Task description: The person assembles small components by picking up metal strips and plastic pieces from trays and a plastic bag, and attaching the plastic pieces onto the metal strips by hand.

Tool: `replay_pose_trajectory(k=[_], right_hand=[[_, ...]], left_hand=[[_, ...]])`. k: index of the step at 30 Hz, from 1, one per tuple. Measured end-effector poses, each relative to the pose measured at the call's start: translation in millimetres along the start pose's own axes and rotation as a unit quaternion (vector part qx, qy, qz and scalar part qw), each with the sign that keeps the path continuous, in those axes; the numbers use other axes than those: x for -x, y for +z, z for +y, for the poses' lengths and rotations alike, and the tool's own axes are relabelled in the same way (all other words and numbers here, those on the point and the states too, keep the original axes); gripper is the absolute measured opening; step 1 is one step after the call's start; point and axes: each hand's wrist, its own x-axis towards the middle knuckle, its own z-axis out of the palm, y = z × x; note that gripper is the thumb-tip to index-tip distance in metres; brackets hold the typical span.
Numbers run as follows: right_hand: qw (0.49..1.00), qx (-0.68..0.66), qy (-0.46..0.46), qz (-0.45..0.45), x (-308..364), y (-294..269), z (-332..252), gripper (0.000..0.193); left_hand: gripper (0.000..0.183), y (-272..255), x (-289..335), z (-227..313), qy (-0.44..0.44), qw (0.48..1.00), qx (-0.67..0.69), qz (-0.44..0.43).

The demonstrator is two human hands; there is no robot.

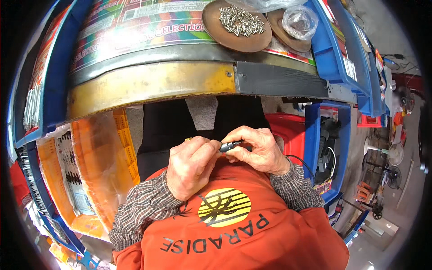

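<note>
A table [153, 83] with a worn yellow and grey metal edge arcs across the upper half of the frame, its top covered by a sheet of bright rainbow stripes. Two round brown dishes [236, 31] sit at the upper middle, one heaped with small metal pieces, the other holding a clear plastic bag [299, 20]. Blue plastic bins [342, 54] line the upper right, another blue crate [339, 148] stands at right. Orange crates [96, 166] fill the lower left. Grey concrete floor [382, 234] shows at lower right, scattered with fans and stands.
</note>
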Motion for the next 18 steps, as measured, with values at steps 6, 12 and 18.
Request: replay_pose_trajectory(k=[6, 12, 18], right_hand=[[0.996, 0.073, -0.039, 0.043, 10, 5, 3, 0.016], [0.996, 0.079, -0.028, 0.03, 17, 3, 7, 0.016], [0.999, 0.034, -0.015, 0.037, 23, 6, 18, 0.013]], left_hand=[[0.024, 5, 6, -2, -0.012, 1.0, 0.0, -0.008], [0.023, 11, 11, 0, -0.02, 1.0, -0.004, -0.015], [0.023, 15, 13, 0, -0.013, 1.0, -0.004, -0.021]])
